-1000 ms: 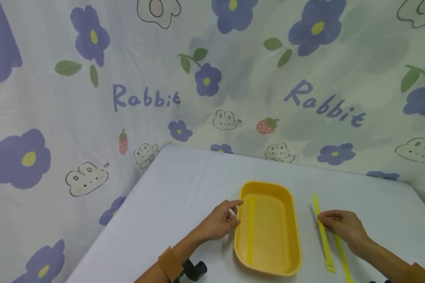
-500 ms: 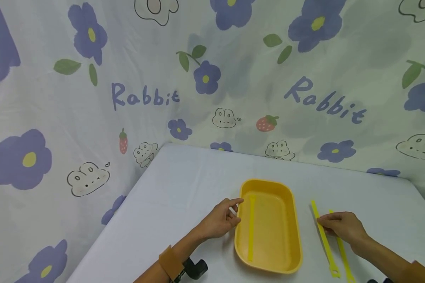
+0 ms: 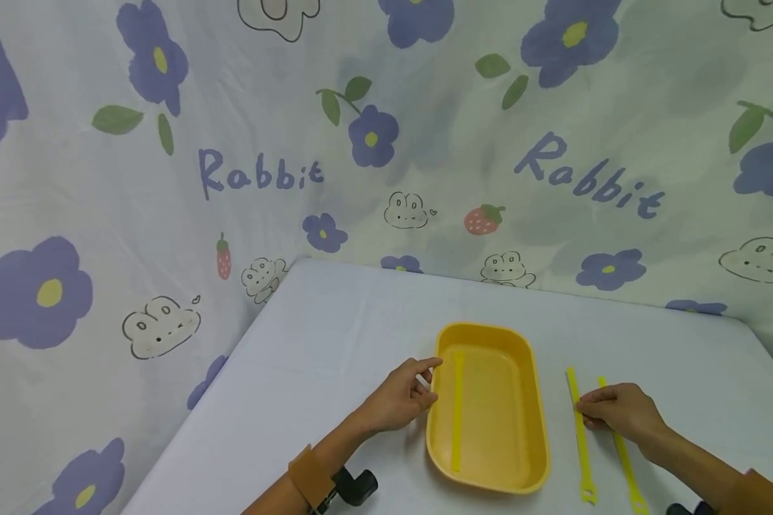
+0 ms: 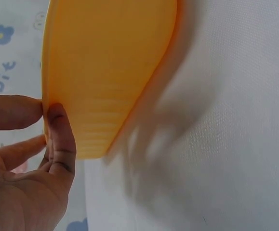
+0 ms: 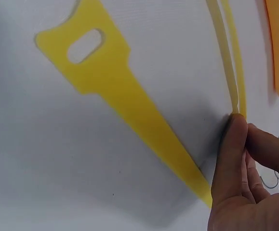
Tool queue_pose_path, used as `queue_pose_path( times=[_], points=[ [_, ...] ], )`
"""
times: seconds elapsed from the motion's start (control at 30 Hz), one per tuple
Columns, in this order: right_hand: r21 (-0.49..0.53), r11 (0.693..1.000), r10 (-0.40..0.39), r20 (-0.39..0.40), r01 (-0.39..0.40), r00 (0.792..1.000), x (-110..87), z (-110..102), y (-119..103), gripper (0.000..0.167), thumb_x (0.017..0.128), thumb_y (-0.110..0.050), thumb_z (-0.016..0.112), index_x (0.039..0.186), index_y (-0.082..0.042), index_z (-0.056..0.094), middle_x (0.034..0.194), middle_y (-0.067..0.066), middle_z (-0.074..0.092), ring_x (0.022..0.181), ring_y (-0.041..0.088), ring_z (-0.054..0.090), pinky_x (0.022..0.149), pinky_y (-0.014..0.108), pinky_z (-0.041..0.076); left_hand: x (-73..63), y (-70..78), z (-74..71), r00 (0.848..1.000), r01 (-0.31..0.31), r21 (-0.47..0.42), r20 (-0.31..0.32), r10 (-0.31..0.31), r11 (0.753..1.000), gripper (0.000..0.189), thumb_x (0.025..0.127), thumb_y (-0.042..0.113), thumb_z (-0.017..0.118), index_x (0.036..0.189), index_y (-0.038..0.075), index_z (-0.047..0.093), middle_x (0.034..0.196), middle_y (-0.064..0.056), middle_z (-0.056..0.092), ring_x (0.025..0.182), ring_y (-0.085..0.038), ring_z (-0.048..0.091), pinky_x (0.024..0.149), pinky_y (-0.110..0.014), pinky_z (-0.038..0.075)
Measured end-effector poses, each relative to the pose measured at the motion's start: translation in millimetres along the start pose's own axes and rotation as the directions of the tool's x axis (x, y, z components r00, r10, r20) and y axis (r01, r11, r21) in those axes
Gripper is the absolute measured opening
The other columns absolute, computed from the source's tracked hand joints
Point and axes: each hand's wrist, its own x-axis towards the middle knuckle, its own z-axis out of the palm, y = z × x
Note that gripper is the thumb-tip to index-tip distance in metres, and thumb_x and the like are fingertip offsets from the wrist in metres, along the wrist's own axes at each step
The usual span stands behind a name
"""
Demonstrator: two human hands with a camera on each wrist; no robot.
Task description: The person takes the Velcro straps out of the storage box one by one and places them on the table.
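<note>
A yellow plastic tray [image 3: 537, 422] stands on the table, and my left hand [image 3: 399, 397] pinches its left rim. In the left wrist view the thumb and fingers [image 4: 62, 139] meet at that rim, along the tray's side wall [image 4: 110, 62]. Inside the tray lies one yellow hook-and-loop cable tie [image 3: 457, 415], lengthwise near the left wall. To the right of the tray my right hand [image 3: 623, 413] pinches a second cable tie [image 3: 582, 450] between thumb and fingers, its slotted head towards me. A third cable tie [image 5: 144, 120] lies on the table beneath that hand, partly hidden by it.
White cloth covers the table [image 3: 335, 322]. Behind it and on the left hangs a patterned curtain [image 3: 438, 136] with flowers and rabbits. A black device [image 3: 357, 488] sits by my left wrist, next to a brown band [image 3: 311, 478].
The cable tie in my right hand has shifted slightly towards me, and its slotted end has swung right, then back left. The left hand keeps its hold on the rim.
</note>
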Motion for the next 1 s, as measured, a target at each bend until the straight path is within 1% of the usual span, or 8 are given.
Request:
queue_pose_path(
  times=[0.1, 0.2, 0.3, 0.4, 0.57, 0.67, 0.8, 1.0],
  points=[
    [-0.035, 0.999, -0.026, -0.018, 0.026, 0.999, 0.7, 0, 0, 0.033, 0.088, -0.023, 0.077, 0.102, 0.007, 0.072, 0.079, 0.0, 0.073, 0.07, 0.013, 0.069, 0.066, 0.027, 0.058, -0.2, -0.1, -0.9, 1.0, -0.001, -0.001, 0.005, 0.001, 1.0, 0.056, 0.097, 0.003, 0.062, 0.15, 0.002, 0.043, 0.117, -0.016, 0.05, 0.089, -0.012, 0.059, 0.072, -0.019, 0.051],
    [-0.094, 0.992, -0.089, -0.042, 0.084, 0.995, -0.1, -1, 0, 0.034, 0.087, -0.024, 0.078, 0.1, 0.007, 0.072, 0.077, 0.001, 0.073, 0.068, 0.014, 0.07, 0.064, 0.027, 0.058, 0.6, 0.2, -2.7, 1.0, -0.009, 0.015, 0.004, 0.009, 1.0, 0.056, 0.097, 0.003, 0.062, 0.15, 0.002, 0.043, 0.117, -0.016, 0.05, 0.09, -0.012, 0.06, 0.072, -0.019, 0.052],
    [-0.137, 0.981, -0.145, -0.058, 0.136, 0.988, -1.9, -1, -3, 0.035, 0.086, -0.025, 0.078, 0.1, 0.008, 0.073, 0.077, 0.002, 0.074, 0.067, 0.016, 0.07, 0.064, 0.027, 0.058, 1.8, 0.8, -4.7, 1.0, -0.016, 0.032, 0.0, 0.016, 0.999, 0.056, 0.097, 0.003, 0.062, 0.15, 0.002, 0.043, 0.117, -0.015, 0.051, 0.091, -0.012, 0.061, 0.073, -0.019, 0.052],
    [-0.175, 0.971, -0.174, -0.066, 0.16, 0.983, -3.6, -1, -6, 0.036, 0.086, -0.027, 0.079, 0.098, 0.006, 0.073, 0.076, 0.002, 0.074, 0.067, 0.015, 0.07, 0.062, 0.027, 0.057, 2.3, 1.3, -5.8, 1.0, -0.016, 0.035, 0.0, 0.016, 0.999, 0.056, 0.097, 0.004, 0.061, 0.15, 0.002, 0.043, 0.118, -0.015, 0.051, 0.092, -0.012, 0.061, 0.073, -0.02, 0.053],
    [-0.266, 0.943, -0.225, -0.07, 0.199, 0.972, -5.8, 1, -9, 0.038, 0.082, -0.032, 0.082, 0.095, 0.003, 0.075, 0.076, 0.001, 0.074, 0.067, 0.013, 0.067, 0.061, 0.028, 0.053, 1.9, 1.2, -5.7, 1.0, -0.004, 0.018, 0.001, 0.004, 1.0, 0.056, 0.097, 0.003, 0.062, 0.15, 0.002, 0.043, 0.118, -0.016, 0.051, 0.091, -0.012, 0.06, 0.073, -0.02, 0.052],
    [-0.293, 0.934, -0.232, -0.07, 0.202, 0.97, -6.2, 3, -11, 0.036, 0.08, -0.029, 0.082, 0.094, 0.004, 0.074, 0.076, 0.001, 0.074, 0.067, 0.013, 0.067, 0.061, 0.03, 0.054, 1.7, 1.3, -5.4, 1.0, 0.001, 0.008, 0.001, -0.001, 1.0, 0.056, 0.097, 0.003, 0.062, 0.15, 0.003, 0.043, 0.118, -0.016, 0.05, 0.091, -0.012, 0.06, 0.072, -0.02, 0.052],
    [-0.306, 0.934, -0.215, -0.073, 0.184, 0.974, -5.2, 4, -10, 0.034, 0.08, -0.026, 0.082, 0.094, 0.004, 0.073, 0.076, 0.001, 0.074, 0.066, 0.013, 0.067, 0.061, 0.031, 0.053, 1.2, 1.6, -5.2, 1.0, 0.004, -0.002, 0.005, -0.004, 1.0, 0.056, 0.097, 0.003, 0.062, 0.15, 0.003, 0.043, 0.119, -0.017, 0.05, 0.09, -0.013, 0.059, 0.072, -0.02, 0.052],
    [-0.308, 0.936, -0.203, -0.076, 0.171, 0.976, -5.1, 4, -8, 0.035, 0.081, -0.028, 0.081, 0.094, 0.004, 0.074, 0.075, 0.0, 0.073, 0.066, 0.013, 0.066, 0.06, 0.031, 0.052, 1.9, 2.1, -5.1, 1.0, 0.011, -0.003, 0.01, -0.011, 1.0, 0.056, 0.097, 0.003, 0.062, 0.15, 0.003, 0.043, 0.12, -0.017, 0.05, 0.09, -0.013, 0.059, 0.073, -0.02, 0.052]
  ],
)
